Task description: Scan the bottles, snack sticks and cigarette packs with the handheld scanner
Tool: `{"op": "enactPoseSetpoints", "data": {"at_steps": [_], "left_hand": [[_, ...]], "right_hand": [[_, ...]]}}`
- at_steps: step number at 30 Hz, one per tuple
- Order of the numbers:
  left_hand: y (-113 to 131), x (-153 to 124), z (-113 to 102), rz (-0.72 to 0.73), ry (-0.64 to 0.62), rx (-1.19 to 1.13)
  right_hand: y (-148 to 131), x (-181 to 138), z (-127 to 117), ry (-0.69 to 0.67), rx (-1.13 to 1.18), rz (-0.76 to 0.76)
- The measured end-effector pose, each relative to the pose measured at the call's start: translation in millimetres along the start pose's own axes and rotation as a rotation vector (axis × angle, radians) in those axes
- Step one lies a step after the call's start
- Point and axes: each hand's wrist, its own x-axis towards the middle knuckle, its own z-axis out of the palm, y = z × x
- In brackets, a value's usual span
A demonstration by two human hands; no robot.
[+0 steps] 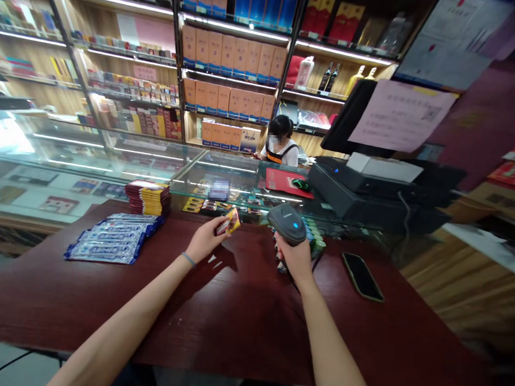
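Note:
My left hand [204, 240], a band round its wrist, is closed on a small yellow and red packet [233, 220] held above the table. My right hand [295, 257] grips the handle of a black barcode scanner [287, 222] with a lit blue light; its head tilts toward the packet, apart from it. Behind the right hand stand several small green-topped cylinders [317, 242], partly hidden. To the left are a stack of red and yellow packets [148, 199] and a spread row of blue and white sachets [112, 237].
A phone [362, 276] lies on the dark red table [216, 323] at right. Beyond is a glass counter [189, 175] with a green-lit mouse [300, 184] on a red sheet. A monitor [352, 117] stands at right. A person [281, 142] is behind the counter, before stocked shelves.

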Motion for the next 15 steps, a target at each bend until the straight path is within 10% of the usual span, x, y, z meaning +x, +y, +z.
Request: {"op": "enactPoseSetpoints", "data": {"at_steps": [6,15], "left_hand": [[-9,14,50,0.247,-0.285,0.661],[-26,49,94,0.269,-0.418,0.764]], "right_hand": [[-10,9,-23,0.05,0.077,0.017],[4,19,-39,0.129,0.148,0.021]]}}
